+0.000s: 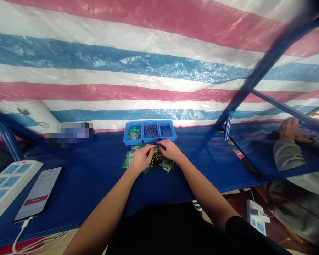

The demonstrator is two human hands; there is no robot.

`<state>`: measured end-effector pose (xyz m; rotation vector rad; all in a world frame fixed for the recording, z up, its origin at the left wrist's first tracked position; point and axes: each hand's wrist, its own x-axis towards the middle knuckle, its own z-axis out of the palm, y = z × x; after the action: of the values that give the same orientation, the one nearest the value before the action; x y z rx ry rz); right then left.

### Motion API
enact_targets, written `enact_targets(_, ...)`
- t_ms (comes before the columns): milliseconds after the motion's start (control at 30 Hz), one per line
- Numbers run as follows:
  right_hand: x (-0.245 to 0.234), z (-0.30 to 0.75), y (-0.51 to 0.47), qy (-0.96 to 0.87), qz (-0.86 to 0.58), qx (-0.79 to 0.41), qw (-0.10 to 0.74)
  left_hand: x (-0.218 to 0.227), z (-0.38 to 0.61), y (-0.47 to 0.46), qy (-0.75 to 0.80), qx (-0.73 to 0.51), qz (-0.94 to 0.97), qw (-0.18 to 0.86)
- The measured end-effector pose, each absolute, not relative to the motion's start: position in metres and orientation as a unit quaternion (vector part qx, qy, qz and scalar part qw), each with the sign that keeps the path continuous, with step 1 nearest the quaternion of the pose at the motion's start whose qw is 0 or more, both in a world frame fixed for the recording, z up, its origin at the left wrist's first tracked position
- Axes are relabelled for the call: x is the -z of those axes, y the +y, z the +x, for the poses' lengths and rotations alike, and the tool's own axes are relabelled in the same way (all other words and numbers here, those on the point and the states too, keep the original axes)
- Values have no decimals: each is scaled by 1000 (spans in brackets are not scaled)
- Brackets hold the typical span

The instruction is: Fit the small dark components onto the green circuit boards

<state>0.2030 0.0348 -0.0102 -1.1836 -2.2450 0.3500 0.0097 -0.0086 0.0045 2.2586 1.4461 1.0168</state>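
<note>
My left hand (141,158) and my right hand (171,150) are close together, fingertips pinched and almost meeting. Whatever lies between the fingers is too small to make out. Under and between them is a heap of small dark and brass-coloured parts (157,159). Flat green pieces, perhaps circuit boards or small packets, spread around this heap on the left (127,161) and on the right (167,165). Just beyond my hands, three joined blue bins stand in a row: the left bin (126,137) contains green pieces, the middle bin (149,134) small brass-coloured parts, the right bin (171,132) a few dark bits.
A phone (38,193) on a charging cable and a white power strip (14,180) lie on the blue table (95,184) at left. Blue metal bars (244,90) slant up at right. Beyond them sits a person with grey sleeves (288,152). A striped sheet (149,63) hangs behind.
</note>
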Motion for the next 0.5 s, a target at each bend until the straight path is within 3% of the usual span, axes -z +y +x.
enact_targets(500, 14, 201, 35, -837, -464, -113, 267, -4, 9, -9, 503, -340, 782, 139)
